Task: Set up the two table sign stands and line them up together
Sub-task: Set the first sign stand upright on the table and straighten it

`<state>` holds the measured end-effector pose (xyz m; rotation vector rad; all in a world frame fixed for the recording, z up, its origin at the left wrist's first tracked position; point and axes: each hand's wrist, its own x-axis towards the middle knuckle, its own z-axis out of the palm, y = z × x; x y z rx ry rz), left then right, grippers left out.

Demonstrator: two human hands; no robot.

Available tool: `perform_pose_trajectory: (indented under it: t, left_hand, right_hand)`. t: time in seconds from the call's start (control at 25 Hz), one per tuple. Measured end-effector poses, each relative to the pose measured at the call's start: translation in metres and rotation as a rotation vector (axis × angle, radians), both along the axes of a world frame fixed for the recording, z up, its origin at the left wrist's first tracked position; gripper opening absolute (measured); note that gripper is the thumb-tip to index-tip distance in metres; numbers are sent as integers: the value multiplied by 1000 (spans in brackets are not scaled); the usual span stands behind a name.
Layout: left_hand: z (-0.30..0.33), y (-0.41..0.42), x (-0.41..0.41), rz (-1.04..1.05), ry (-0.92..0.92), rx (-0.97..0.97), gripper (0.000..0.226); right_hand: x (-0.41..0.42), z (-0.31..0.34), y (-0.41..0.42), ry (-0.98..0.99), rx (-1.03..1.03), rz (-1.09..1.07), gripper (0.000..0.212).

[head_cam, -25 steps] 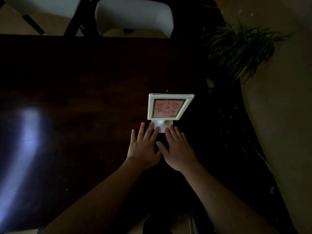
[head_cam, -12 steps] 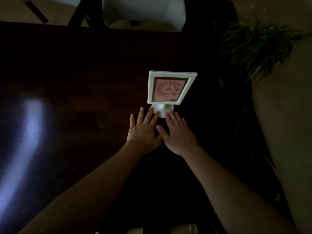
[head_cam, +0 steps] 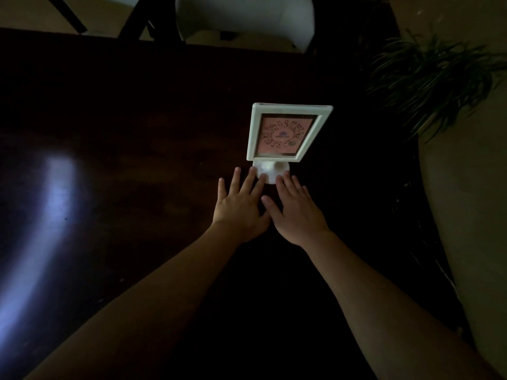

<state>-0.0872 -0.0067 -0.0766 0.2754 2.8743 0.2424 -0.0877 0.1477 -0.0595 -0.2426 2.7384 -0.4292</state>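
One white-framed table sign stand [head_cam: 288,133] with a pink code card stands upright on its round white base [head_cam: 270,171] on the dark wooden table [head_cam: 137,133]. My left hand [head_cam: 240,204] lies flat, fingers spread, its fingertips touching the base's near left edge. My right hand [head_cam: 296,209] lies flat beside it, fingertips at the base's near right edge. Both thumbs meet between the hands. Neither hand holds anything. I see only one stand; the scene is very dim.
A white chair [head_cam: 244,20] stands beyond the table's far edge. A green potted plant [head_cam: 433,78] sits off the table's right side, over a beige floor [head_cam: 466,215]. A light reflection [head_cam: 46,215] streaks the table's left part.
The view has shifted, so the stand and both hands sit higher in the frame. The hands have stayed flat against the base of the stand.
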Motion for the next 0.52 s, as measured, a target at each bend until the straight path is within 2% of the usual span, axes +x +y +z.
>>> perform_pose_trajectory:
  t: [0.28,0.52]
  left_hand:
    - [12,-6,6,4,10,16,79]
    - [45,-25,22,96,96,55,82]
  right_hand:
    - [3,8,3,2,-55,-7,80]
    - [14,39,1,213,-134,6,69]
